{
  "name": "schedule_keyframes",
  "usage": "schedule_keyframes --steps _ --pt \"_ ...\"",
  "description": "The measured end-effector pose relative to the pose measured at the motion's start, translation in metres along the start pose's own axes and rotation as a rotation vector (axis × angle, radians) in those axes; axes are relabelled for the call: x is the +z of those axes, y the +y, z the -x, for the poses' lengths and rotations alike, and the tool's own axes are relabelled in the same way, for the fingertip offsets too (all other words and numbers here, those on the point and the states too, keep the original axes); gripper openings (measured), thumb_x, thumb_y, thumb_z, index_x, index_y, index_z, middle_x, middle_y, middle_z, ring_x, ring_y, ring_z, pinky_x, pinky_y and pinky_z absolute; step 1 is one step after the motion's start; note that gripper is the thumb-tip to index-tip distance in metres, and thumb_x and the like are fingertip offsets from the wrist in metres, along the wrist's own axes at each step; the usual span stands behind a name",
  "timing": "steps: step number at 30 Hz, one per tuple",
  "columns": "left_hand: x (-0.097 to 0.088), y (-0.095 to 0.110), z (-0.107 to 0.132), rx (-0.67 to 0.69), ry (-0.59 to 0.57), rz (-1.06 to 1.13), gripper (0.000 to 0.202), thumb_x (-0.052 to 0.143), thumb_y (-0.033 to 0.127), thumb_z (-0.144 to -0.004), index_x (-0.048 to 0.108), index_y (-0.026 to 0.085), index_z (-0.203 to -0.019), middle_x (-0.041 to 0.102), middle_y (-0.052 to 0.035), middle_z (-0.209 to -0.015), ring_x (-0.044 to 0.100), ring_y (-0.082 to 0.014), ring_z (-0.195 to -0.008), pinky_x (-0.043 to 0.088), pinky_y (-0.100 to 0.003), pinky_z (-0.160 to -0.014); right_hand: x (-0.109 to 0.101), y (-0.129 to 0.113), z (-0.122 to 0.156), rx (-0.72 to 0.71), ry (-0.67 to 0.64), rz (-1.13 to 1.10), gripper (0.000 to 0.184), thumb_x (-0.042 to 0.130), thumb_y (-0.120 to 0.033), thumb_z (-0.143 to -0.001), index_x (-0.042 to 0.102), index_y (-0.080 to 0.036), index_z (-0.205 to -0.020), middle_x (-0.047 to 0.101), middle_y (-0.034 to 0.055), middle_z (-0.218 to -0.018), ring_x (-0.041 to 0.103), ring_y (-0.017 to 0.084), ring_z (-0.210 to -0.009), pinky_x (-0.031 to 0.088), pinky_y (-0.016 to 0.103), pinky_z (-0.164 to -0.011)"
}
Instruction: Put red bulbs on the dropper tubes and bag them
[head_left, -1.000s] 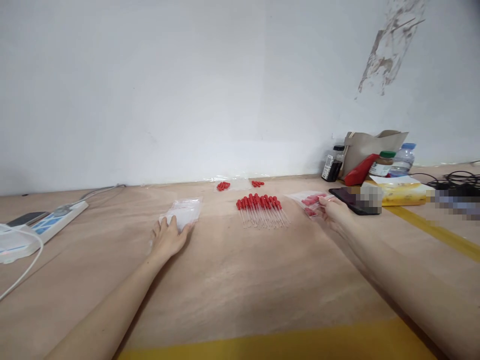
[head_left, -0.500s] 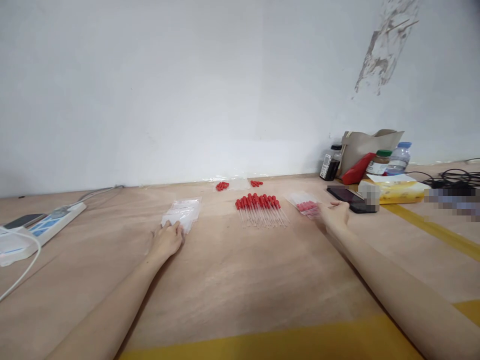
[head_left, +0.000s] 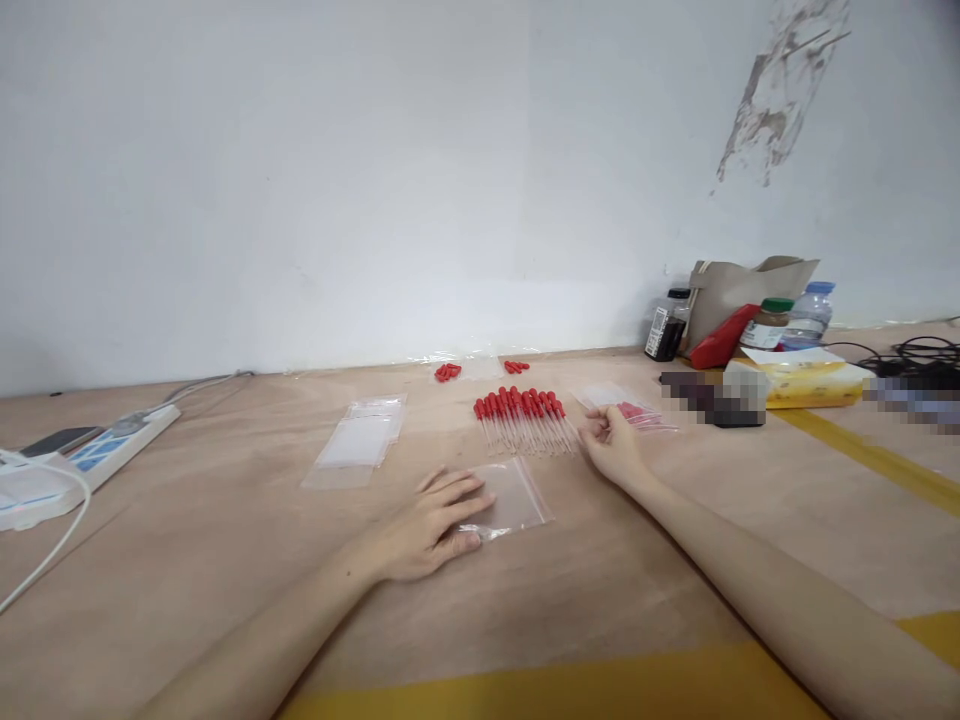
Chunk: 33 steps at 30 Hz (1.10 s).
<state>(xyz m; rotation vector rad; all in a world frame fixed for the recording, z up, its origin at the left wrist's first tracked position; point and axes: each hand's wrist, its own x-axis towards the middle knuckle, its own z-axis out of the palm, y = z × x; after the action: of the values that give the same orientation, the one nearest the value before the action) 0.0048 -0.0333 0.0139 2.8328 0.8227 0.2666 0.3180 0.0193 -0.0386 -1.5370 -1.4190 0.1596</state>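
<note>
My left hand (head_left: 439, 520) lies flat with its fingers spread on a clear zip-lock bag (head_left: 514, 497) in front of the red-topped droppers. The droppers (head_left: 521, 415) lie side by side in a heap, red bulbs to the back and thin clear stems toward me. My right hand (head_left: 615, 445) is at their right side, fingers loosely bent and nothing visible in them. Behind it and partly covered by it lies a bag with red-topped droppers (head_left: 637, 412). A stack of bags (head_left: 360, 432) rests to the left.
Two small groups of red bulbs (head_left: 448, 372) lie by the wall. A power strip (head_left: 127, 450) with a white cable is at the left. At the right are a dark bottle (head_left: 666, 328), a grey bag (head_left: 739, 290), a jar (head_left: 766, 325) and a yellow tissue pack (head_left: 814, 378).
My left hand has moved right from the stack, and a single bag now lies under it. My right hand has left the filled bag and come left to the droppers.
</note>
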Motion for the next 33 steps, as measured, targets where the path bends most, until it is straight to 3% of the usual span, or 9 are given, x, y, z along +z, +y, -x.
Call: schedule_keyframes --steps 5,10,17,23,33 --pt "0.005 -0.006 0.004 -0.031 -0.078 0.014 0.044 0.036 0.044 -0.089 0.031 0.034 -0.132 0.026 -0.0017 -0.141 0.02 -0.0207 -0.131 0.013 -0.048 -0.106 0.0 -0.002 0.001 0.024 -0.067 0.128 0.019 0.049 -0.027 -0.068 0.057 -0.016 -0.082 0.06 0.0034 -0.073 0.055 0.015 -0.064 0.042 0.027 -0.064" --pt "0.004 -0.003 0.004 -0.047 -0.083 0.028 0.044 0.034 0.044 -0.089 0.031 0.034 -0.132 0.024 -0.0017 -0.142 0.019 -0.0202 -0.131 0.011 -0.049 -0.106 0.0 -0.009 -0.022 0.143 -0.204 0.211 0.022 0.052 -0.027 -0.068 0.064 -0.017 -0.084 0.065 0.0061 -0.077 0.06 0.018 -0.074 0.043 0.027 -0.069" --pt "0.004 -0.002 0.004 -0.019 -0.054 0.051 0.044 0.037 0.042 -0.089 0.032 0.033 -0.131 0.027 -0.0016 -0.141 0.023 -0.0208 -0.13 0.013 -0.048 -0.106 0.014 -0.005 -0.047 0.237 -0.325 0.27 0.025 0.06 -0.024 -0.06 0.063 -0.015 -0.084 0.066 0.0074 -0.078 0.061 0.019 -0.069 0.044 0.026 -0.061" --pt "0.005 -0.002 0.004 -0.033 -0.072 0.029 0.044 0.034 0.045 -0.089 0.031 0.034 -0.132 0.026 -0.0015 -0.141 0.021 -0.02 -0.13 0.012 -0.048 -0.106 0.011 -0.01 -0.052 0.212 -0.357 0.327 0.043 0.059 -0.022 -0.063 0.058 -0.009 -0.104 0.064 0.0151 -0.095 0.059 0.024 -0.089 0.043 0.03 -0.075" --pt "0.003 0.0 0.005 -0.038 -0.093 0.006 0.045 0.031 0.046 -0.09 0.029 0.034 -0.133 0.025 -0.0016 -0.142 0.02 -0.0195 -0.131 0.011 -0.047 -0.107 0.005 -0.005 -0.053 0.226 -0.365 0.338 0.04 0.051 -0.019 -0.071 0.056 -0.006 -0.109 0.061 0.0178 -0.106 0.056 0.026 -0.098 0.041 0.031 -0.082"
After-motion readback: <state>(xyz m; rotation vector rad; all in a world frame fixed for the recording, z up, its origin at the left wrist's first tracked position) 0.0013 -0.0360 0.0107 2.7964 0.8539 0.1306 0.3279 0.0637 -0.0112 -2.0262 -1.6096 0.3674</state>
